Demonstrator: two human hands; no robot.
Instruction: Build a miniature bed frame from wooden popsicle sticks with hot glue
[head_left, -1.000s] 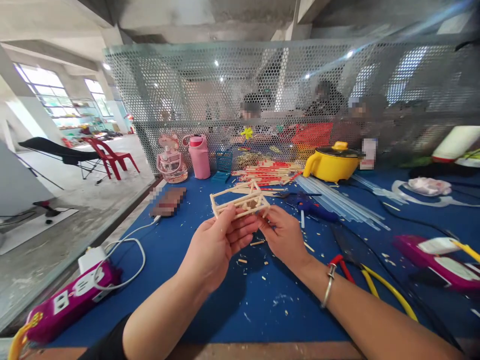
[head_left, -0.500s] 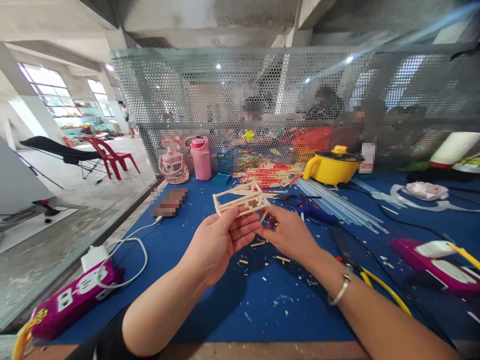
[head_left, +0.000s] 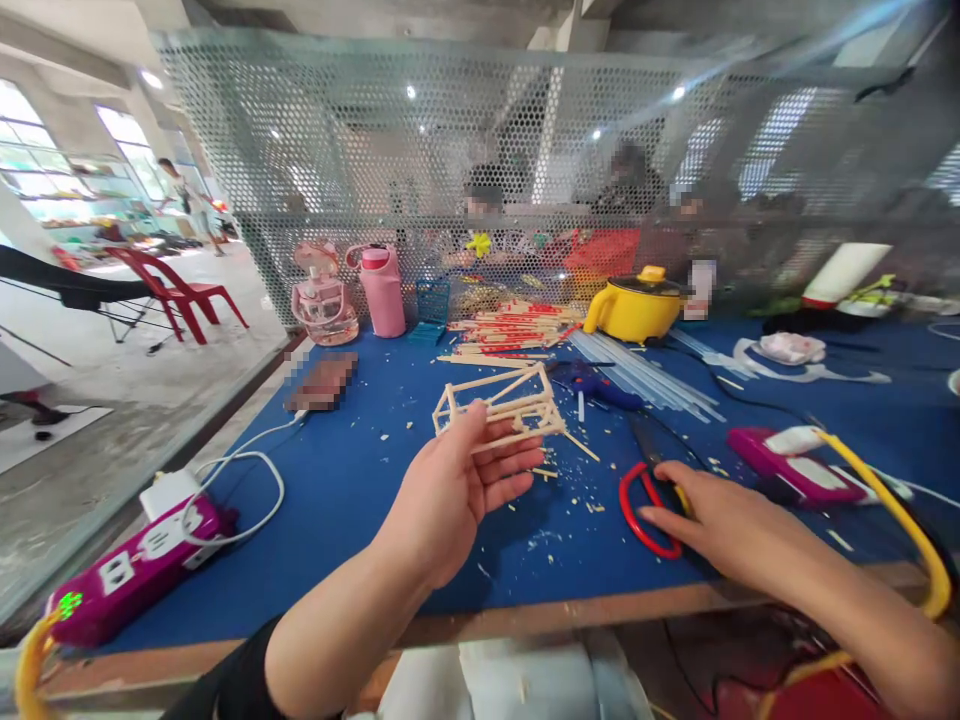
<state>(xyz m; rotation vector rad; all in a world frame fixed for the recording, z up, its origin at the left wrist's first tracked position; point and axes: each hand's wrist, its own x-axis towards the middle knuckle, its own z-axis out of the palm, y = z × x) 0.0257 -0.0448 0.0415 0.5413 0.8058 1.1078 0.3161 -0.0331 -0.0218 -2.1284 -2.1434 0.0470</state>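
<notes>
Apparently for support, the left hand [head_left: 439,505] pinches a wooden stick frame [head_left: 525,404] above the desk [head_left: 337,540], while the right hand [head_left: 701,505], grip unclear, touches a red-handled tool [head_left: 628,512].

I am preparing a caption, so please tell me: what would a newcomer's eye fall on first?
Probably the pale stick frame near the picture's centre, held in the left hand. Next come the red handle at the right hand, and the bright yellow pot towards the back of the blue table.
</notes>
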